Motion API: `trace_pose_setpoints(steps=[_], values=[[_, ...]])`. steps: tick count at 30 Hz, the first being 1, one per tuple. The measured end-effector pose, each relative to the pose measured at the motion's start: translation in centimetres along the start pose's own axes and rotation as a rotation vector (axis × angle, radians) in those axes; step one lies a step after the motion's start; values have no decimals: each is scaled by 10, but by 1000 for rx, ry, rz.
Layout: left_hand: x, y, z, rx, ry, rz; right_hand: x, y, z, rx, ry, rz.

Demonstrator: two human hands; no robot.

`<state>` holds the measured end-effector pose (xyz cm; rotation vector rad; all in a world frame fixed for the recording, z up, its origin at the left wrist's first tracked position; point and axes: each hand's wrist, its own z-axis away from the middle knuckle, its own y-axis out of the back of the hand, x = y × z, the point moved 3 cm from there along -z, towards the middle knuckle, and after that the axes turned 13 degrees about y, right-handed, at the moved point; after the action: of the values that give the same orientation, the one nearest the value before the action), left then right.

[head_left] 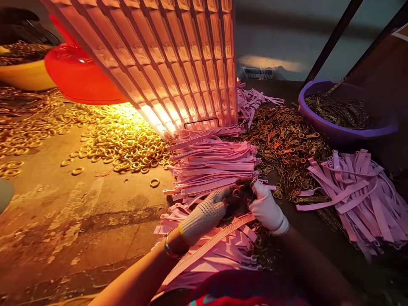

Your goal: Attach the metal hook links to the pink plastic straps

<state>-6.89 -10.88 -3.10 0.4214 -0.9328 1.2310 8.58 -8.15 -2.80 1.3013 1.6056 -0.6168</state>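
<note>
Lamplight falls on a scuffed brown work surface (105, 238), brightest at left, with a pale blue-grey wall behind. At centre we note our left hand (204, 214) in a dotted, knitted off-white glove and our right hand (267, 206) in a plain white glove. Fingers of both bend inward and nearly meet over a dark patch; we cannot tell whether either grip is clamped on anything, as shadow and blur hide the fingertips.

Just below the hands, one long pink fabric strap (213, 242) runs diagonally over a lower heap of pink straps (223, 257). Directly beyond them we record a layered stack of pink straps with small metal ends (216, 161).

Right of the stack: a pile of brass-coloured metal clasps (283, 138); farther right, a loose tangle of pink straps (366, 195), and behind it a round purple basin (350, 132) holding dark metal chains (338, 111).

Left of the stack: a spread of gold-coloured rings (127, 146) below a glossy red lampshade (83, 80). Behind the stack we see a leaning, ribbed translucent panel (178, 63).
</note>
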Motion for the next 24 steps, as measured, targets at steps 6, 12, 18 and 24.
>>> trace_pose_setpoints(steps=[6, 12, 18, 24], values=[[-6, 13, 5, 162, -4, 137, 21, -3, 5, 254, -363, -374], [-23, -9, 3, 245, -25, 340, 21, -21, 17, 250, -266, -301], [-22, -2, 6, 233, -68, 65, -2, -4, 22, -205, 47, 507], [-20, 4, 3, 184, -60, -65, -15, -9, 21, -749, 137, 1014]])
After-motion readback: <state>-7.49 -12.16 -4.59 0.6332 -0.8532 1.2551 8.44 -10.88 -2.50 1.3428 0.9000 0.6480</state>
